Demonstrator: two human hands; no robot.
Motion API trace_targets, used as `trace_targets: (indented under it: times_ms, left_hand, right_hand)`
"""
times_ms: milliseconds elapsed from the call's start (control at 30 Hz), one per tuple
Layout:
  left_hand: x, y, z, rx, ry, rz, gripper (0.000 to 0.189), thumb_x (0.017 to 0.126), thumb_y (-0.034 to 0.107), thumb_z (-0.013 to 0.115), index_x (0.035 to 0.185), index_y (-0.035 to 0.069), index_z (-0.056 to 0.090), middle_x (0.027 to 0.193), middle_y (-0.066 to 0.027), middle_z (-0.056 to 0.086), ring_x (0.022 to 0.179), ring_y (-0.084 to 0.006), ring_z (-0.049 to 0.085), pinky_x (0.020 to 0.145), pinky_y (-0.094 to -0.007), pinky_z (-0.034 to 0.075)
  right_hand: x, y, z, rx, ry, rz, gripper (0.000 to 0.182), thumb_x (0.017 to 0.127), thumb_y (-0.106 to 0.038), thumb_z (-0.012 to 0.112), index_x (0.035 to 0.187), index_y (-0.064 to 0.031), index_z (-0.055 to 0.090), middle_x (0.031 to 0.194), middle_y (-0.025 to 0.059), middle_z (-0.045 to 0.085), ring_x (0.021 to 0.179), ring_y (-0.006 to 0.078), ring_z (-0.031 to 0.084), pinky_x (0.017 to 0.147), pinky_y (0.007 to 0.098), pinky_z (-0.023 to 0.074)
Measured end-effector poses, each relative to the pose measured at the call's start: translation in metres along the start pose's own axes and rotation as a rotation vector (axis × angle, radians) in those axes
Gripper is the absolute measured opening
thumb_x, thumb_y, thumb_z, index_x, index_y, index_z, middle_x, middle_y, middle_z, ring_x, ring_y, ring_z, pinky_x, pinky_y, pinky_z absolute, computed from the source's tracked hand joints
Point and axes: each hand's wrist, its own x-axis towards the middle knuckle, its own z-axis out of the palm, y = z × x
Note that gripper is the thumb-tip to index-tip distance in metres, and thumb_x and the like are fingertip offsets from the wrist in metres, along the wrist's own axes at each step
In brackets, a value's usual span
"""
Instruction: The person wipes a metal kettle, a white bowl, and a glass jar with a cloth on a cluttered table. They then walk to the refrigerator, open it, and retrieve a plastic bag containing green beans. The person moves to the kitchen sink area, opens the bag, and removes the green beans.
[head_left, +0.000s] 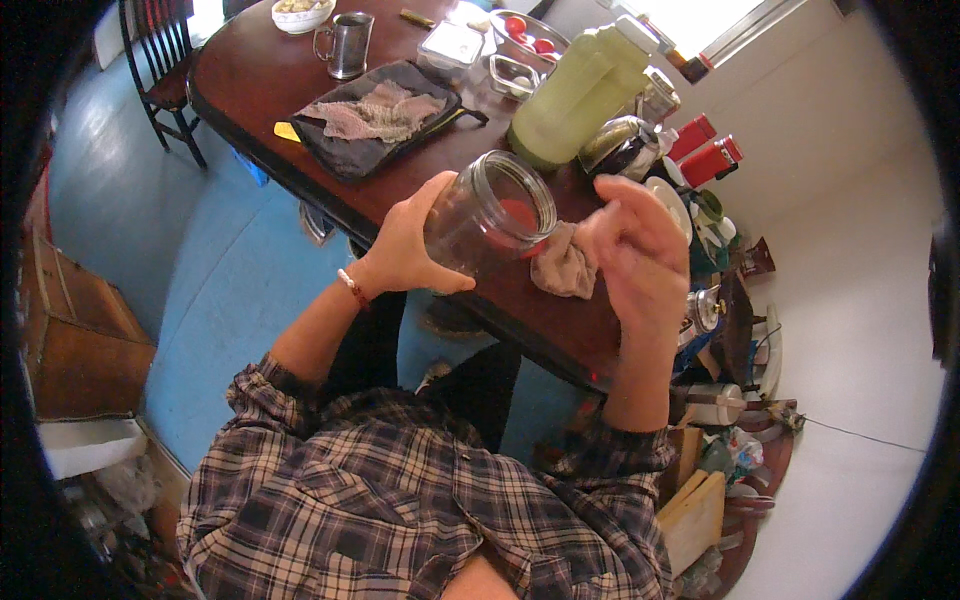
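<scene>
A clear glass jar with a threaded mouth is gripped around its side by my left hand, tilted with the opening toward the right. Something round and red shows through the glass; whether it lies inside or behind the jar is unclear. My right hand, slightly blurred, is raised to the right of the jar with its fingers curled. Against its fingertips in the picture is a crumpled greyish-pink cloth. I cannot tell whether the fingers pinch this cloth or it rests on the table.
On the dark wooden table are a black tray-like mat with a cloth on it, a metal mug, a large jug of yellowish-green liquid, and a bowl of tomatoes. Red-lidded containers crowd the wall side.
</scene>
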Motion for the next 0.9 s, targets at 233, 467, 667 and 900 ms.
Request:
trace_targets:
  times_ms: [233, 467, 667, 900]
  left_hand:
    - [-0.005, 0.003, -0.001, -0.03, -0.053, -0.006, 0.114, 0.044, 0.029, 0.09, 0.136, -0.003, 0.031, 0.123, -0.0141, 0.054, 0.113, -0.0201, 0.053, 0.099, -0.0335, 0.04]
    - [-0.01, 0.0, 0.001, -0.053, -0.011, 0.039, 0.111, 0.046, 0.029, 0.089, 0.136, -0.003, 0.033, 0.124, -0.0138, 0.053, 0.114, -0.0217, 0.052, 0.1, -0.0345, 0.039]
    - [-0.013, 0.002, 0.0, 0.003, 0.01, 0.09, 0.11, 0.046, 0.028, 0.089, 0.136, -0.002, 0.033, 0.125, -0.013, 0.052, 0.114, -0.0222, 0.051, 0.099, -0.0349, 0.039]
    - [-0.012, -0.004, 0.01, -0.108, 0.072, 0.064, 0.11, 0.046, 0.025, 0.09, 0.136, 0.0, 0.032, 0.127, -0.0133, 0.049, 0.116, -0.0233, 0.049, 0.1, -0.0356, 0.037]
  right_hand:
    - [-0.052, 0.016, 0.023, -1.062, -0.644, -0.028, 0.035, 0.077, 0.002, 0.058, 0.112, -0.0021, 0.061, 0.075, 0.0116, 0.061, 0.07, 0.0224, 0.062, 0.077, 0.0353, 0.0477]
    - [-0.063, 0.011, 0.034, -1.169, -0.139, -0.109, 0.031, 0.072, 0.0, 0.065, 0.102, -0.0042, 0.063, 0.076, 0.0106, 0.06, 0.069, 0.0285, 0.058, 0.071, 0.038, 0.0485]
    - [-0.059, 0.004, 0.014, -1.245, 0.203, 0.013, 0.026, 0.072, -0.001, 0.064, 0.097, -0.002, 0.059, 0.092, 0.0161, 0.062, 0.08, 0.0308, 0.061, 0.069, 0.0372, 0.0491]
    - [-0.058, 0.084, -0.077, -1.558, 0.166, 0.153, 0.062, 0.066, -0.028, 0.075, 0.118, -0.0052, 0.052, 0.121, 0.0203, 0.052, 0.116, 0.0392, 0.047, 0.095, 0.0474, 0.0395]
